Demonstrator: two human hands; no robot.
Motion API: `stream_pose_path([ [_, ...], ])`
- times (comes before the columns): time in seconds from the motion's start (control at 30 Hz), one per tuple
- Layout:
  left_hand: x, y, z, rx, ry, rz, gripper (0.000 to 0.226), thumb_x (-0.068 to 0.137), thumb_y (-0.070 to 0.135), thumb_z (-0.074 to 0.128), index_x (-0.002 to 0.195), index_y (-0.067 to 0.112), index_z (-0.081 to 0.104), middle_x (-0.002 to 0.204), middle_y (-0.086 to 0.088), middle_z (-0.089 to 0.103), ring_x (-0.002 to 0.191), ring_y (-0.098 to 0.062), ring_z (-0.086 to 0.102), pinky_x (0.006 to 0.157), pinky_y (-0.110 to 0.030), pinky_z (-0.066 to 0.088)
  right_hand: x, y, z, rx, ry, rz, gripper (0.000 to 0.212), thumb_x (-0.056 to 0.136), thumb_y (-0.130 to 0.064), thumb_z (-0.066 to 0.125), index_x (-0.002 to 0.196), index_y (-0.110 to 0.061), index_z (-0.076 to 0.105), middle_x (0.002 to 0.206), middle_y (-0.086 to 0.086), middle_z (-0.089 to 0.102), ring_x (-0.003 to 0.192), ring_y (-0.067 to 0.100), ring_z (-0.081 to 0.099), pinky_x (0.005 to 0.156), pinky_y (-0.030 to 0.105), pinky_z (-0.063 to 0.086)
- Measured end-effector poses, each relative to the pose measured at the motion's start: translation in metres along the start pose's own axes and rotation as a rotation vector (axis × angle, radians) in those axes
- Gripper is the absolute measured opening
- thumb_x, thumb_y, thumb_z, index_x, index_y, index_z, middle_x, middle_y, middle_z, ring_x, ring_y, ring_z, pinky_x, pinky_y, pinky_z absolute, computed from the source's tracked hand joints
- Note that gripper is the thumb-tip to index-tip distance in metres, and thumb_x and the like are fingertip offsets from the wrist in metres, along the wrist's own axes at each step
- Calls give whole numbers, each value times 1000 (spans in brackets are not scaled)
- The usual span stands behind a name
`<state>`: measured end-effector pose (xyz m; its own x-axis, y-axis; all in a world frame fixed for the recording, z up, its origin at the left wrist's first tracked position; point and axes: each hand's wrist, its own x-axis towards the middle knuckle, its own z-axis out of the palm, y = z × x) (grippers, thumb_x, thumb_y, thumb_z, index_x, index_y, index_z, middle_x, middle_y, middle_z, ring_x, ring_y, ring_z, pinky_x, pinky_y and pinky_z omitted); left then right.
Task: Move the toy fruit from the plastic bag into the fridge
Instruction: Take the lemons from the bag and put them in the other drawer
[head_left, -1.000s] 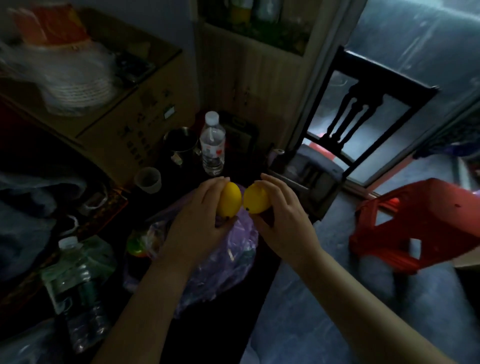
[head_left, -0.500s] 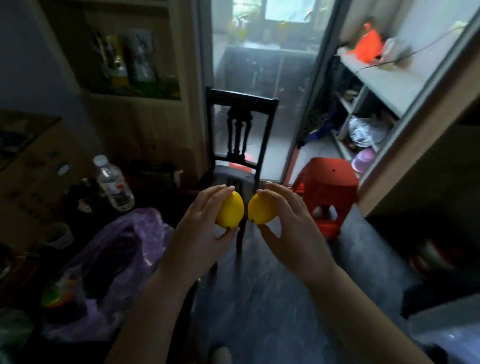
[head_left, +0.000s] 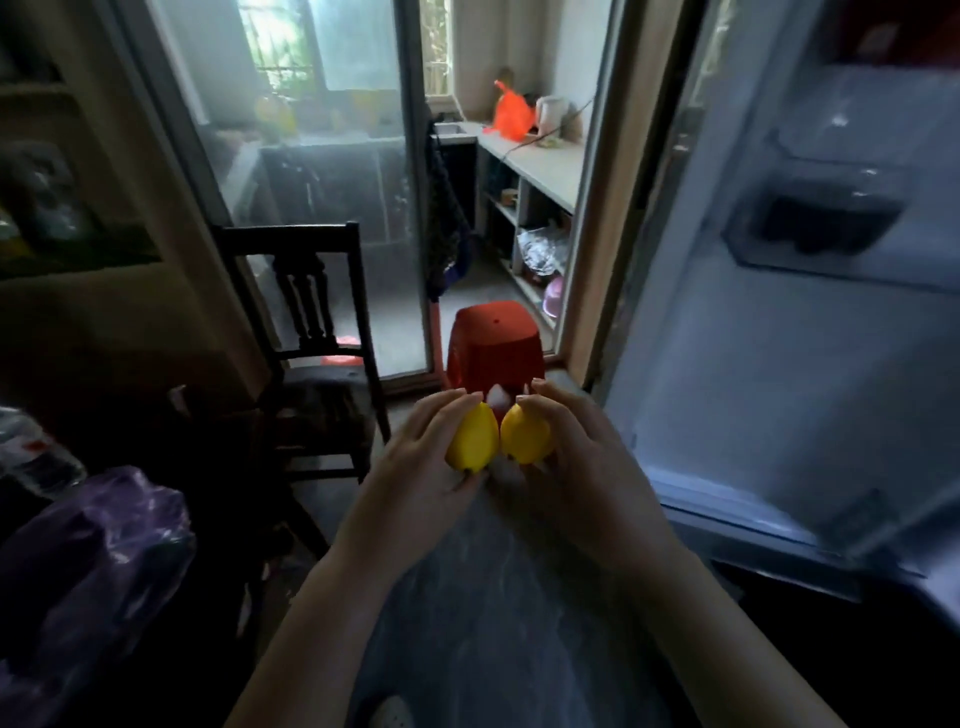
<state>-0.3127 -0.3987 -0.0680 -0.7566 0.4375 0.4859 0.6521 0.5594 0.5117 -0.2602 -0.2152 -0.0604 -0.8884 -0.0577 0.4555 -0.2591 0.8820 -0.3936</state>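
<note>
Two lemons (head_left: 470, 436): likely light, rigid, slick; cup mid-body.
Left hand (head_left: 415, 470): fingers wrap left lemon (head_left: 469, 439).
Right hand (head_left: 589, 457): fingers wrap right lemon (head_left: 525, 434).

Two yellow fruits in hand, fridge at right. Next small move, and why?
Probably carry both rightward into the open fridge: the left hand grips one yellow fruit, the right hand grips a second yellow fruit, both already out of the plastic bag.
</note>
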Motion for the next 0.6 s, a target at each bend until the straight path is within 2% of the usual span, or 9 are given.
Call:
stream_pose_path([
  [0.13,3,51,35,-33,-78,95,72,75,23,77,138,23,41,142,3,40,129,-17,42,97,-35,45,-47,26,-44,-20,33,109,64,79,-45,59,137,-36,32,150,-8,27,133,11,28,99,28,34],
  [0.2,6,75,54,-47,-112,160,72,75,23,76,138,23,40,141,4,39,129,-18,43,97,-35,45,-70,41,-64,-63,72,141,62,79,-35,66,134,-32,36,148,-5,32,132,12,31,99,22,33],
  [0.27,11,103,72,-88,-163,218,73,74,20,76,138,23,40,140,4,40,127,-14,42,97,-28,41,-97,58,-86,-111,111,178,65,77,-22,73,132,-27,41,145,-3,36,130,13,35,98,14,28],
  [0.3,14,117,81,-101,-188,254,73,74,20,76,138,22,41,140,4,41,126,-12,41,97,-25,39,-110,65,-98,-131,126,200,65,77,-20,74,133,-25,42,145,-3,36,129,14,36,99,14,30],
  [0.4,21,160,108,-137,-254,364,70,75,20,75,136,23,42,138,5,43,123,-7,41,96,-20,37,-149,82,-137,-172,185,272,63,79,-21,72,135,-22,42,144,-1,37,128,18,41,95,29,47],
  [0.5,23,204,134,-228,-339,451,68,77,18,74,136,25,42,136,5,43,122,-6,41,94,-12,32,-189,97,-172,-223,266,345,57,80,-20,70,132,-19,45,142,2,41,127,21,42,96,31,44],
  [0.6,24,246,159,-318,-407,556,67,77,19,75,136,26,44,136,7,44,123,-7,43,96,-15,34,-227,106,-202,-282,352,451,58,79,-18,72,130,-21,46,141,0,44,124,23,46,93,28,43],
])
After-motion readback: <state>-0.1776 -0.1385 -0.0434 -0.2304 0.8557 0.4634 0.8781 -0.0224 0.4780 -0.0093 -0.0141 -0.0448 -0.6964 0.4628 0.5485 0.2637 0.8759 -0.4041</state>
